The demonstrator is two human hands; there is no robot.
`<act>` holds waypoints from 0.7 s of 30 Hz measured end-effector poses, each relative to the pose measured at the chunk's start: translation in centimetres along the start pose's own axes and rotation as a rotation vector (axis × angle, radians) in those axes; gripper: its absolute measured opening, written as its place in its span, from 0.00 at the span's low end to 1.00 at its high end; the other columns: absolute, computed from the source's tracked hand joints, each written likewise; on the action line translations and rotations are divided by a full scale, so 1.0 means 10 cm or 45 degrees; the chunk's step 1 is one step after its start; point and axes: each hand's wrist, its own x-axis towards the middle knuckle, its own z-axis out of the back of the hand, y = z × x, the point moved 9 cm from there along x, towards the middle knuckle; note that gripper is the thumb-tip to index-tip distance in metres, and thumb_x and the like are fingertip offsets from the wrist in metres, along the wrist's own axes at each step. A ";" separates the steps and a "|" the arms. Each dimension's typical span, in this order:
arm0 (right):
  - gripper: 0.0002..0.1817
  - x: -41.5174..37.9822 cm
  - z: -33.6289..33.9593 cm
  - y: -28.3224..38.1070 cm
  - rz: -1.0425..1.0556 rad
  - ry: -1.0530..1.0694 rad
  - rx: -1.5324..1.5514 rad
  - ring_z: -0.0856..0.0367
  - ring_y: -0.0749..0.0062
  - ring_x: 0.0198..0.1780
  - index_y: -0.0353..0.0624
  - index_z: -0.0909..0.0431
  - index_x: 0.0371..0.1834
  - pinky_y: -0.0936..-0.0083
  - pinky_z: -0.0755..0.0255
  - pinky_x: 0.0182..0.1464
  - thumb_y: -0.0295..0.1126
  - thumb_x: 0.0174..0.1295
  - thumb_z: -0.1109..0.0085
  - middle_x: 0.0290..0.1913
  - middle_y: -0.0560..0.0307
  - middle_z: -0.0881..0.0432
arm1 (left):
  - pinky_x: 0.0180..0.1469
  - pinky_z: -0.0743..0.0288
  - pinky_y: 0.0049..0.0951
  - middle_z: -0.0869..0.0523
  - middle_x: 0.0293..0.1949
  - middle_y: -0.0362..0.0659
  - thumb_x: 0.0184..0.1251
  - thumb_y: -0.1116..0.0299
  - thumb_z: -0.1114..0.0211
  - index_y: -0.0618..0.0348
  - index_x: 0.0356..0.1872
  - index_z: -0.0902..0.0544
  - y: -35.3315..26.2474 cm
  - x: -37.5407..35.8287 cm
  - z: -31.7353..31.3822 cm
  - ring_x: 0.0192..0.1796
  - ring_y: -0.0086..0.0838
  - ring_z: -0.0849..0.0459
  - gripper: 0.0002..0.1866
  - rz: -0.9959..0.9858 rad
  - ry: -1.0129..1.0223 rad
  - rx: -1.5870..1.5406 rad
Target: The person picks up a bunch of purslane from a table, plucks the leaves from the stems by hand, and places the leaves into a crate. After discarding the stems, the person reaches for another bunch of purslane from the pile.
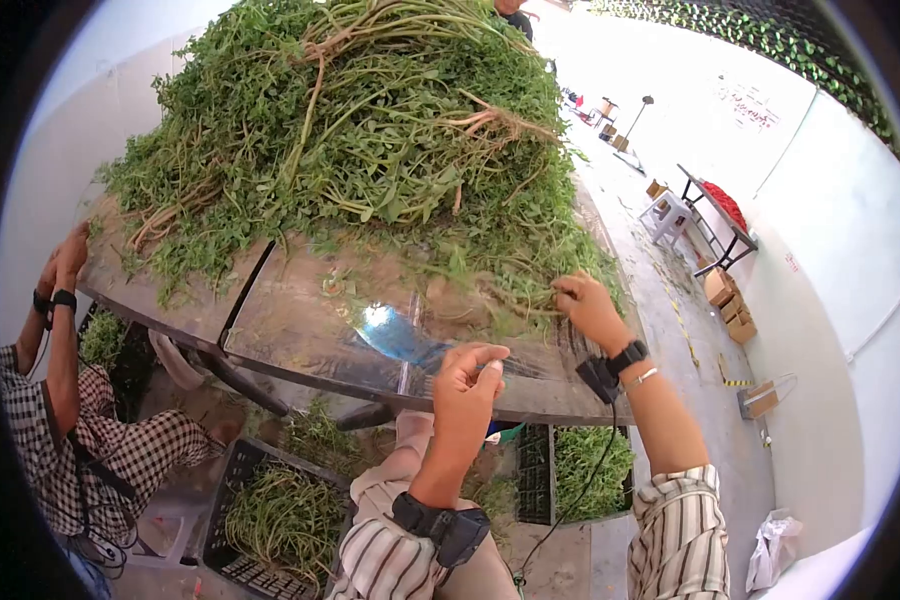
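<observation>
My right hand (592,318) is closed at the right side of the table, its fingertips pinching a green plant stem (530,305) that is smeared by motion. My left hand (465,385) hovers by the table's near edge with fingers curled and thumb close to the forefinger. Whatever it may hold is hidden. Beyond both hands rises a large heap of leafy green plants (370,150), some with pale brown roots. The heap rests on a brown table (300,300) covered with shiny clear plastic. Each of my wrists wears a black band with a device.
A person in a checked shirt (35,440) works at the left edge. Black crates (215,500) with greens stand on the floor below. A dark cable (590,490) hangs from my right wrist. At right are a white stool (667,212), cardboard boxes (725,300) and another table.
</observation>
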 end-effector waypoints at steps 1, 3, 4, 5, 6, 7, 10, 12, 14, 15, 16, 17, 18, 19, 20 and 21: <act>0.14 -0.07 0.01 0.05 0.011 -0.019 -0.026 0.26 0.49 0.38 0.37 0.22 0.40 0.61 0.31 0.42 0.29 0.50 0.45 0.33 0.43 0.26 | 0.37 0.29 0.19 0.27 0.48 0.36 0.62 0.73 0.44 0.62 0.40 0.18 0.01 0.00 -0.01 0.32 0.16 0.25 0.09 0.031 0.014 0.008; 0.14 -0.17 0.01 0.12 -0.019 -0.018 -0.055 0.26 0.49 0.37 0.37 0.22 0.40 0.61 0.31 0.41 0.29 0.50 0.45 0.33 0.44 0.25 | 0.39 0.28 0.20 0.28 0.49 0.38 0.62 0.73 0.43 0.61 0.42 0.19 0.07 0.02 -0.02 0.36 0.18 0.24 0.10 0.019 0.017 0.048; 0.13 -0.20 0.00 0.14 -0.056 -0.017 -0.079 0.26 0.49 0.37 0.37 0.22 0.40 0.61 0.31 0.40 0.29 0.51 0.45 0.33 0.44 0.25 | 0.42 0.28 0.22 0.29 0.51 0.39 0.61 0.73 0.43 0.61 0.44 0.19 0.10 0.04 -0.03 0.40 0.20 0.23 0.11 0.015 0.022 0.093; 0.13 -0.23 0.03 0.17 -0.077 -0.044 -0.069 0.25 0.50 0.36 0.38 0.21 0.39 0.62 0.31 0.39 0.30 0.51 0.45 0.32 0.45 0.24 | 0.42 0.28 0.22 0.29 0.51 0.39 0.61 0.73 0.43 0.61 0.44 0.19 0.13 0.06 -0.03 0.40 0.20 0.23 0.11 0.013 0.020 0.090; 0.13 -0.22 0.03 0.21 -0.078 -0.043 -0.069 0.25 0.50 0.36 0.38 0.21 0.39 0.62 0.31 0.39 0.30 0.51 0.45 0.32 0.45 0.24 | 0.45 0.28 0.25 0.31 0.54 0.41 0.61 0.73 0.42 0.59 0.47 0.21 0.10 0.08 -0.01 0.45 0.24 0.25 0.13 -0.064 -0.022 0.240; 0.13 -0.22 0.05 0.26 -0.063 -0.059 -0.020 0.24 0.51 0.35 0.38 0.21 0.40 0.63 0.30 0.38 0.31 0.52 0.44 0.33 0.44 0.23 | 0.48 0.28 0.29 0.33 0.57 0.43 0.60 0.72 0.42 0.58 0.51 0.23 0.06 0.09 0.01 0.51 0.28 0.26 0.17 -0.139 -0.063 0.393; 0.14 -0.20 -0.01 0.30 -0.058 0.000 0.073 0.22 0.54 0.36 0.38 0.21 0.41 0.66 0.29 0.38 0.32 0.52 0.44 0.35 0.44 0.21 | 0.53 0.30 0.35 0.39 0.63 0.47 0.59 0.73 0.42 0.55 0.58 0.27 0.15 0.18 0.03 0.59 0.34 0.31 0.23 -0.065 -0.056 0.199; 0.14 -0.15 -0.01 0.37 -0.060 0.075 0.115 0.21 0.56 0.36 0.38 0.20 0.41 0.66 0.29 0.38 0.31 0.52 0.45 0.36 0.43 0.20 | 0.54 0.30 0.36 0.41 0.64 0.47 0.59 0.73 0.42 0.54 0.59 0.28 0.15 0.19 0.05 0.59 0.35 0.30 0.24 -0.039 -0.048 0.188; 0.14 -0.09 0.04 0.28 -0.442 0.198 0.413 0.22 0.72 0.31 0.35 0.22 0.43 0.74 0.27 0.36 0.29 0.53 0.44 0.31 0.48 0.19 | 0.55 0.30 0.37 0.43 0.66 0.48 0.59 0.73 0.42 0.54 0.60 0.29 0.15 0.22 0.04 0.59 0.36 0.30 0.24 -0.024 -0.041 0.173; 0.14 -0.01 0.05 0.23 -0.443 0.197 0.414 0.22 0.72 0.31 0.35 0.22 0.43 0.74 0.27 0.36 0.29 0.53 0.44 0.31 0.48 0.19 | 0.55 0.30 0.38 0.43 0.66 0.48 0.59 0.73 0.42 0.54 0.60 0.29 0.17 0.22 0.03 0.59 0.37 0.30 0.24 -0.005 -0.033 0.140; 0.14 0.10 0.12 0.14 -0.393 0.112 0.326 0.22 0.68 0.32 0.36 0.21 0.43 0.73 0.27 0.37 0.29 0.53 0.44 0.30 0.47 0.19 | 0.56 0.30 0.39 0.44 0.66 0.48 0.59 0.73 0.42 0.54 0.60 0.29 0.19 0.21 0.02 0.59 0.37 0.29 0.24 0.015 -0.022 0.110; 0.14 0.19 0.17 0.04 -0.341 0.025 0.238 0.21 0.65 0.33 0.37 0.21 0.43 0.72 0.27 0.39 0.28 0.52 0.45 0.30 0.47 0.19 | 0.56 0.30 0.39 0.44 0.66 0.48 0.59 0.73 0.42 0.54 0.60 0.29 0.20 0.20 0.02 0.59 0.37 0.29 0.24 0.015 -0.017 0.115; 0.14 0.28 0.12 -0.14 -0.339 0.016 0.242 0.21 0.65 0.33 0.37 0.21 0.43 0.72 0.27 0.39 0.28 0.52 0.45 0.30 0.47 0.19 | 0.56 0.30 0.39 0.45 0.67 0.48 0.59 0.73 0.42 0.54 0.60 0.29 0.19 0.20 0.01 0.58 0.37 0.29 0.24 0.029 -0.015 0.109; 0.14 0.40 0.09 -0.19 -0.140 -0.016 0.052 0.22 0.59 0.37 0.40 0.20 0.43 0.67 0.27 0.41 0.29 0.53 0.47 0.35 0.45 0.20 | 0.57 0.29 0.39 0.45 0.67 0.48 0.59 0.72 0.42 0.54 0.59 0.29 0.19 0.19 0.01 0.58 0.37 0.28 0.24 0.041 -0.015 0.102; 0.14 0.46 0.07 -0.15 0.061 -0.047 -0.138 0.22 0.52 0.41 0.44 0.19 0.42 0.63 0.28 0.43 0.29 0.53 0.49 0.41 0.43 0.21 | 0.57 0.29 0.39 0.45 0.67 0.48 0.59 0.72 0.42 0.54 0.59 0.29 0.17 0.18 0.01 0.58 0.37 0.28 0.24 0.033 -0.017 0.105; 0.15 0.48 0.02 -0.17 -0.073 0.040 -0.240 0.24 0.50 0.45 0.47 0.20 0.44 0.62 0.28 0.45 0.28 0.54 0.50 0.43 0.45 0.21 | 0.54 0.30 0.35 0.44 0.65 0.49 0.60 0.73 0.43 0.56 0.59 0.29 0.14 0.17 0.01 0.56 0.35 0.28 0.23 0.013 -0.026 0.136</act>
